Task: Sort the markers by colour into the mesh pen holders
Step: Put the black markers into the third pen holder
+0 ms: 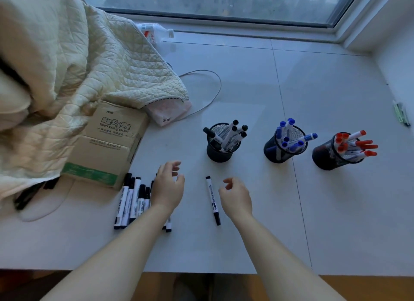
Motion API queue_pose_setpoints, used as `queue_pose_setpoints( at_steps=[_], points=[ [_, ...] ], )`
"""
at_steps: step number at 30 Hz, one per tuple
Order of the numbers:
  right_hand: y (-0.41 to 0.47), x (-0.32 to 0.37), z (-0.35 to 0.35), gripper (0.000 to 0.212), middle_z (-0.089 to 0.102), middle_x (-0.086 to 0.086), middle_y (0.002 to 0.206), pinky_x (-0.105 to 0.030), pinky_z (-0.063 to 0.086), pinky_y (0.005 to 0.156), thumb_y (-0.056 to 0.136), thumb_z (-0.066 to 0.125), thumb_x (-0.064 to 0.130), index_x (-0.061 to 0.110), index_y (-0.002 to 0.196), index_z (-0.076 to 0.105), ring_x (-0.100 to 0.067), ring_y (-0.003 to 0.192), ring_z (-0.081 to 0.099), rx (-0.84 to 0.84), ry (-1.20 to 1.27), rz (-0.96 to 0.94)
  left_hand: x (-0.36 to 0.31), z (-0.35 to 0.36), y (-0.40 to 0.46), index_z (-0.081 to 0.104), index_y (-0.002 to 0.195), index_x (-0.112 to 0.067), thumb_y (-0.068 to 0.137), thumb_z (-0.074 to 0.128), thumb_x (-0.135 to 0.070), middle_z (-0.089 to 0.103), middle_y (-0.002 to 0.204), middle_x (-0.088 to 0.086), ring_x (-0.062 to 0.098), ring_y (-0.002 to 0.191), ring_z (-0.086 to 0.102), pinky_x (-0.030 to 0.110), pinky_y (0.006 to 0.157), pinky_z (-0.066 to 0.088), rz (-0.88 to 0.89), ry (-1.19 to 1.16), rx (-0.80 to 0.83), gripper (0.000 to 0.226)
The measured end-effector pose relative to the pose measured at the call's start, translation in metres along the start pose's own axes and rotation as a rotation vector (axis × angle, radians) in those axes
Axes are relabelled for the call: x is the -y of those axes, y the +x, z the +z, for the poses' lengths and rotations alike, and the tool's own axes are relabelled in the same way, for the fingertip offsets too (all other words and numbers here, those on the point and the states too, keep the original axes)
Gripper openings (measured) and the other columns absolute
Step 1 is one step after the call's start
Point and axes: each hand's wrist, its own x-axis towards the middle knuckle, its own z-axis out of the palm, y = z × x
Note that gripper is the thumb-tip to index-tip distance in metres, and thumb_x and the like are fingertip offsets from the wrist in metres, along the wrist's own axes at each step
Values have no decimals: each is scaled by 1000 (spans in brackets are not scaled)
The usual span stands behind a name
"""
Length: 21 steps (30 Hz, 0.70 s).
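head view: both hands empty, fingers loosely curled, left hand (pixel 168 186) over the black marker pile (pixel 134 202), right hand (pixel 236 195) just beside a lone black marker (pixel 212 200), probably next for the black holder (pixel 220 147); blue holder (pixel 284 147), red holder (pixel 336 154) look filled

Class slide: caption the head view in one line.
Both hands hover empty over loose black markers before three colour-sorted mesh holders.

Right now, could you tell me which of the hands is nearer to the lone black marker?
The right hand, just right of the lone black marker. The left hand hovers farther off on its left.
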Motion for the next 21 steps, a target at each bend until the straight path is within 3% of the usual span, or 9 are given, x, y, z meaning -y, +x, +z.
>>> queue_pose_setpoints(
  at_steps=[5, 12, 21],
  points=[
    [-9, -7, 32, 37, 43, -4, 127, -29, 36, 73, 89, 47, 26, 13, 123, 44, -25, 104, 54, 135, -268, 45, 42, -19, -17, 58, 111, -19, 86, 49, -8, 59, 103, -1, 14, 90, 54, 27, 75, 43, -120, 4, -63, 28],
    [-24, 4, 73, 32, 41, -7, 119, -30, 39, 66, 88, 46, 23, 11, 117, 42, -26, 88, 53, 175, -348, -55, 76, -38, -30, 60, 107, -15, 86, 55, -11, 59, 103, 1, 14, 81, 52, 26, 70, 41, -152, 117, -152, 23],
    [-28, 29, 112, 35, 43, -6, 121, -29, 37, 69, 92, 47, 36, 13, 118, 42, -25, 97, 53, 203, -367, -136, 89, -45, -31, 63, 117, -15, 88, 56, -24, 63, 110, 4, 21, 92, 60, 30, 74, 47, -135, 282, -104, 31]
  ],
)
